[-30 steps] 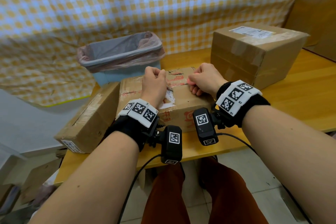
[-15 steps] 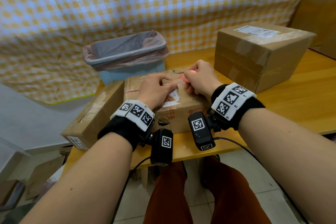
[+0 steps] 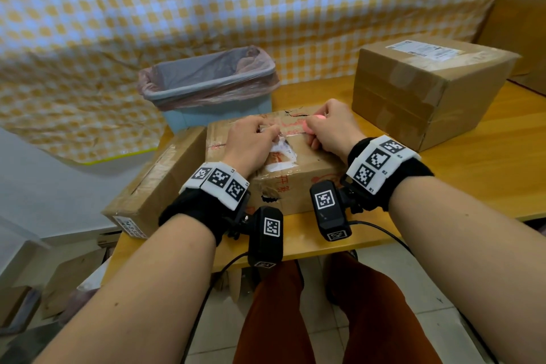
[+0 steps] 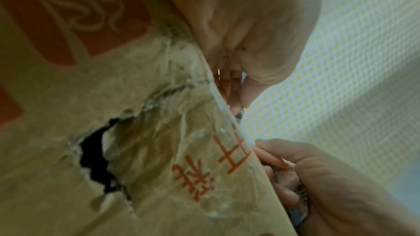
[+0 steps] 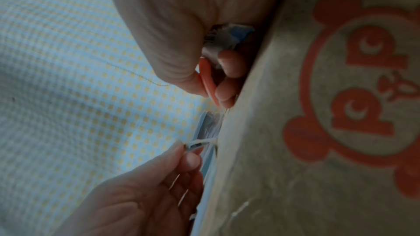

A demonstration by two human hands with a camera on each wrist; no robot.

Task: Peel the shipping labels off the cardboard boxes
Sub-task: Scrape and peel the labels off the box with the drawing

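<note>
The middle cardboard box (image 3: 298, 186) with red print lies in front of me, and torn white label remains (image 3: 280, 158) are on its top. My left hand (image 3: 273, 134) pinches a thin white strip of label (image 5: 198, 144) between thumb and forefinger, lifting it off the box top. Just to its right, my right hand (image 3: 313, 130) grips a small orange scraper (image 5: 206, 80) with its tip against the box top. Crumpled label scraps (image 5: 225, 39) are tucked in the same palm. A hole (image 4: 97, 159) is torn in the box's front face.
A larger taped box (image 3: 413, 103) with an intact white label (image 3: 425, 50) stands at the right on the wooden table (image 3: 487, 168). Another flat box (image 3: 153, 183) leans at the left table edge. A lined bin (image 3: 206, 83) stands behind the middle box.
My left hand's fingers went down to the label's edge and now hold a thin strip lifted from it. The right hand with the scraper has stayed in almost the same place.
</note>
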